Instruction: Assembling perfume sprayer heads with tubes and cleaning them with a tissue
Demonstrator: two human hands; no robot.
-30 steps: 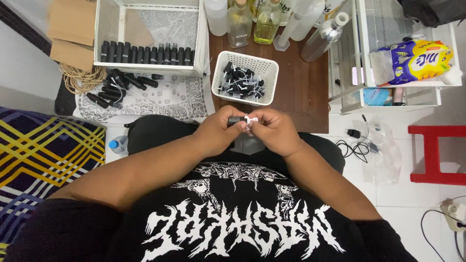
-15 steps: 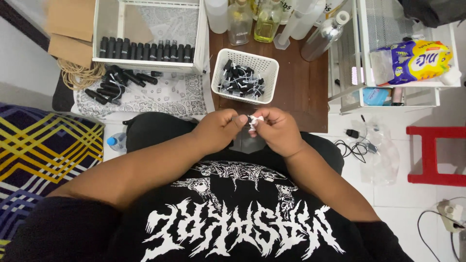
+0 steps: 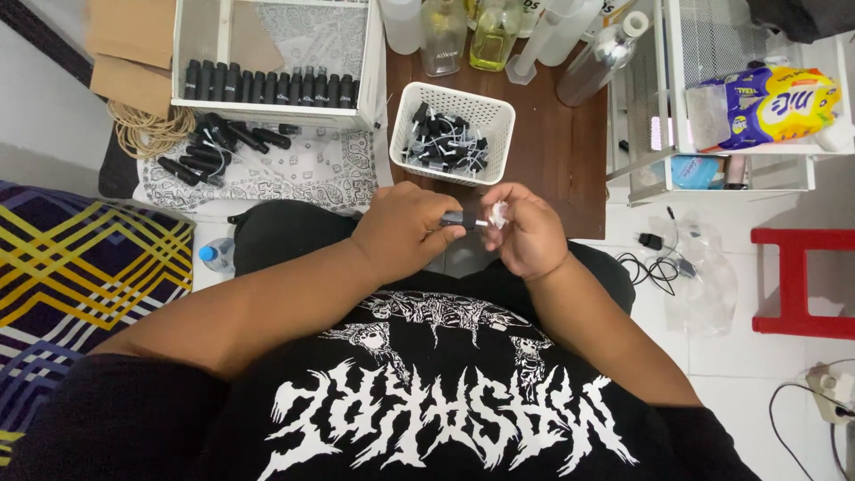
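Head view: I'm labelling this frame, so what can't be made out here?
- Small black part between the left hand and right hand: mostly covered by fingers, too small to identify.
- White bit at the right fingertips: blurred.
- White basket: its black pieces are too tangled to count.
- Glass bottles: tops cut off by the upper edge.

The small black part (image 3: pixel 452 219) pinched between the left hand (image 3: pixel 401 233) and the right hand (image 3: pixel 528 233) was mostly covered by the fingers, and the white piece (image 3: pixel 497 212) at its end was too small to identify. Behind the hands, the black pieces in the white basket (image 3: pixel 451 134) formed a tangle in which single parts could not be told apart. Beyond the basket, the bottles (image 3: pixel 443 31) were cut off by the top edge.
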